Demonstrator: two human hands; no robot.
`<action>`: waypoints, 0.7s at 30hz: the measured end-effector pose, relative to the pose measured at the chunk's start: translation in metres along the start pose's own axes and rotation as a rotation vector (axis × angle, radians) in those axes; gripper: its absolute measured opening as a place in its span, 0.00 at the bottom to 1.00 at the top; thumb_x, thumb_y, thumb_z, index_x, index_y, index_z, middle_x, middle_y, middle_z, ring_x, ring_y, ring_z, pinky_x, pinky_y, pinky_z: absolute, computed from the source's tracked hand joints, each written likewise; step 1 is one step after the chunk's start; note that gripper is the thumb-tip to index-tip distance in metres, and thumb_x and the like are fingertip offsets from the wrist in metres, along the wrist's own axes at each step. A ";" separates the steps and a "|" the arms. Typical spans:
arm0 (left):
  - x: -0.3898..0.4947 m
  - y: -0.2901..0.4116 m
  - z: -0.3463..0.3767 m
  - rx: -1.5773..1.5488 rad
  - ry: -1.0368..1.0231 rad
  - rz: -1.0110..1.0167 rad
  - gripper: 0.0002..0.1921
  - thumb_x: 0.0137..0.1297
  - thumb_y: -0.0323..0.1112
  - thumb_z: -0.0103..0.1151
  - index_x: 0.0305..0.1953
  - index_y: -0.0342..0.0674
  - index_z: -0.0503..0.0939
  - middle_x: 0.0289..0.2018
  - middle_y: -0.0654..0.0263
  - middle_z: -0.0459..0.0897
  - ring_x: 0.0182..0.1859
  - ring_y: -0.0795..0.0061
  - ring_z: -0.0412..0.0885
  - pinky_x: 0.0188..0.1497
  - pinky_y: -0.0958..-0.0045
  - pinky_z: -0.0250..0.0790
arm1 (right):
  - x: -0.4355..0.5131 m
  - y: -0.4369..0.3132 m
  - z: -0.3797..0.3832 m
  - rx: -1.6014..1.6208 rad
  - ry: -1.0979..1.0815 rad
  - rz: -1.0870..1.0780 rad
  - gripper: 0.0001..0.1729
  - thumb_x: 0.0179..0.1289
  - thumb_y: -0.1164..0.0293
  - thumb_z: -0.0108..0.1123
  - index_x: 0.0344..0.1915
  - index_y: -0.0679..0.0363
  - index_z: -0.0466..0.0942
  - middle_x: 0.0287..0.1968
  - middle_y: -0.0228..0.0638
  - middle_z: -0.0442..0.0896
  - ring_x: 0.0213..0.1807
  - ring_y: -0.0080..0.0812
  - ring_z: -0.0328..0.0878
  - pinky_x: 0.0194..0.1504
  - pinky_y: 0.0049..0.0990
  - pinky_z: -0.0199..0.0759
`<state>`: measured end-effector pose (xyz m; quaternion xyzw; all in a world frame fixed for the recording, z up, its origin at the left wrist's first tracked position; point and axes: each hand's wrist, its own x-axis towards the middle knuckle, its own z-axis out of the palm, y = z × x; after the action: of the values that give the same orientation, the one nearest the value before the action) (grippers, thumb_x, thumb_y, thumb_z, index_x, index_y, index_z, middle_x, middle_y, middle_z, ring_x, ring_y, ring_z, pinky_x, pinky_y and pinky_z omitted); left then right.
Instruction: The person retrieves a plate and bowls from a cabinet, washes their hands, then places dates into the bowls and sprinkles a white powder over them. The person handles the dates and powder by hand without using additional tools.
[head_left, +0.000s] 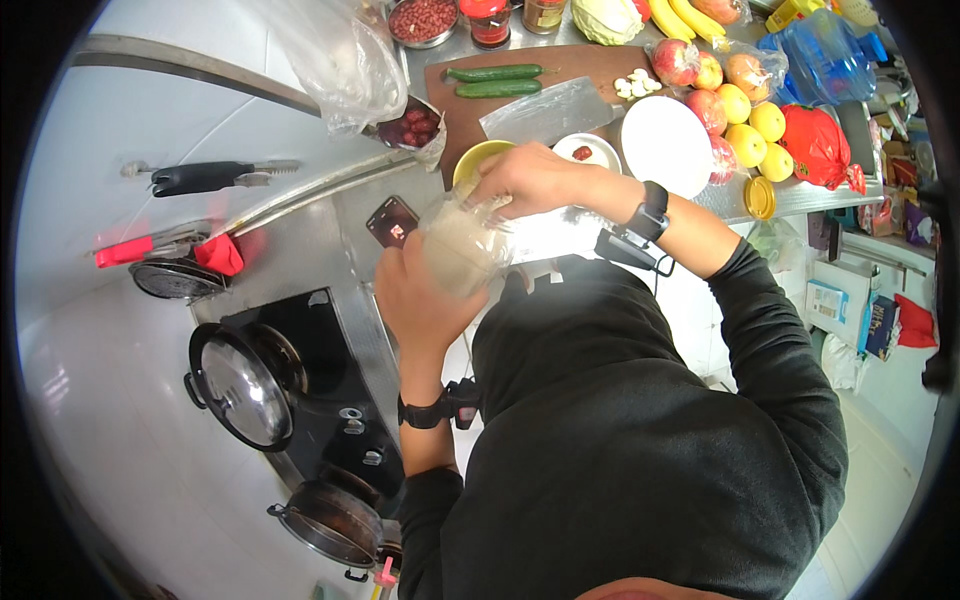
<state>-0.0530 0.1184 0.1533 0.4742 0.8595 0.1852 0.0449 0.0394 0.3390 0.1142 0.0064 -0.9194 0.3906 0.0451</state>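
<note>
A clear plastic bag with pale, whitish contents (461, 244) hangs between my hands over the counter's front edge; what exactly is inside cannot be told. My left hand (427, 296) supports it from the lower left. At its upper edge, my right hand (536, 180) pinches the crinkled plastic with bent fingers. Just behind the right hand is a yellow bowl (480, 159), partly hidden by that hand and the bag. A small white dish (600, 150) holding a red date (581, 153) stands beyond my right wrist. A lit phone (392, 222) lies to the left of the bag.
A brown cutting board (450, 124) carries cucumbers (499, 81), a cleaver (551, 111) and garlic cloves (637, 84). A white plate (666, 146) and several fruits (746, 144) sit at right. An opened bag of red dates (411, 129) stands left. A lidded pan (246, 386) rests on the stove (337, 360).
</note>
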 end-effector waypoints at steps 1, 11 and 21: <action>0.005 0.003 0.000 0.010 0.018 0.043 0.40 0.31 0.45 0.73 0.52 0.40 0.70 0.37 0.56 0.72 0.42 0.50 0.73 0.42 0.56 0.66 | 0.001 0.000 0.003 -0.041 -0.061 0.047 0.16 0.47 0.61 0.70 0.39 0.47 0.84 0.38 0.28 0.79 0.40 0.37 0.79 0.33 0.37 0.71; 0.014 0.007 0.010 0.049 0.078 0.131 0.40 0.29 0.46 0.72 0.50 0.42 0.70 0.36 0.58 0.70 0.40 0.53 0.73 0.38 0.58 0.67 | -0.009 0.023 0.014 -0.149 0.060 0.056 0.11 0.50 0.64 0.67 0.37 0.44 0.83 0.40 0.25 0.79 0.38 0.36 0.79 0.32 0.35 0.71; -0.029 -0.027 0.003 -0.025 -0.035 -0.112 0.39 0.33 0.43 0.73 0.52 0.40 0.69 0.42 0.56 0.73 0.47 0.52 0.72 0.48 0.57 0.67 | -0.008 0.030 0.025 -0.542 -0.031 0.319 0.07 0.51 0.70 0.62 0.32 0.53 0.83 0.32 0.37 0.84 0.37 0.43 0.83 0.35 0.39 0.76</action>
<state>-0.0580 0.0823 0.1383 0.4277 0.8815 0.1850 0.0762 0.0442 0.3416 0.0748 -0.1443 -0.9800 0.1335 -0.0306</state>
